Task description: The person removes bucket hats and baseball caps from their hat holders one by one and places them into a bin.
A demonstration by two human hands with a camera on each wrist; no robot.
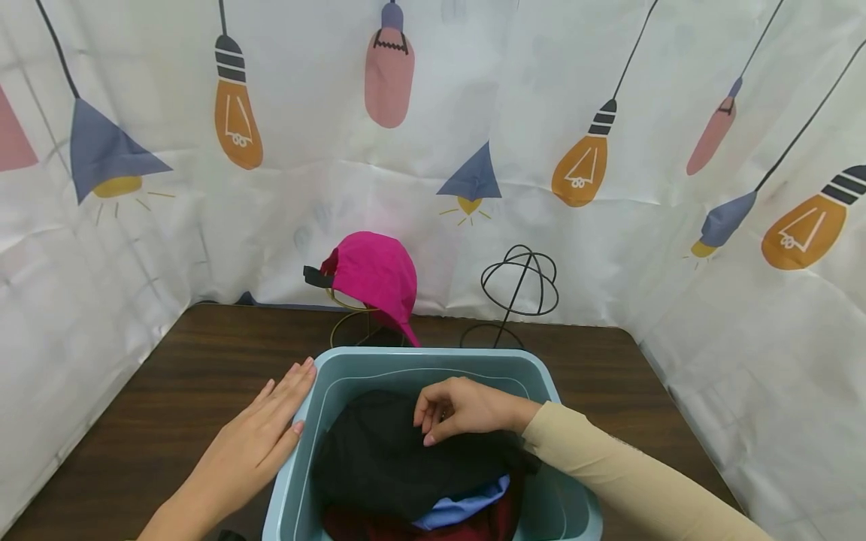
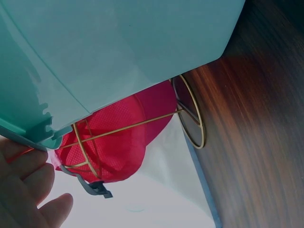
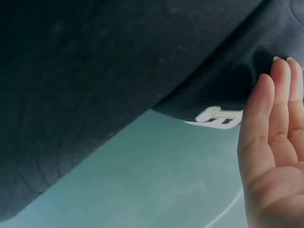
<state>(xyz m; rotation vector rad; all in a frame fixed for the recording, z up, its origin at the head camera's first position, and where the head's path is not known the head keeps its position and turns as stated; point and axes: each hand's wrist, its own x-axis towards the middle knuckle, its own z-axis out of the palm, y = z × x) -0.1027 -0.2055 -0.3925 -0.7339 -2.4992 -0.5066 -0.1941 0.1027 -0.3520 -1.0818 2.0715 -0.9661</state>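
A light blue plastic bin [image 1: 433,359] stands in front of me. My left hand [image 1: 260,432] rests on its left rim with the fingers extended. Inside lies a black cap [image 1: 379,466], its brim [image 3: 95,95] and some white lettering [image 3: 220,117] showing in the right wrist view. Over this cap hovers my right hand [image 1: 467,409], fingers loosely bent, nothing held. The right wrist view has its fingertips right at the dark fabric. Under the black cap, a blue piece [image 1: 467,505] and dark red fabric [image 1: 490,518] peek out, mostly hidden.
Behind the bin, a pink cap [image 1: 377,274] hangs on a gold wire stand [image 2: 202,126]. Right of it stands a bare black wire stand [image 1: 521,282]. All this is on a dark wooden table [image 1: 162,421], with a lamp-patterned white cloth [image 1: 325,180] hanging around it.
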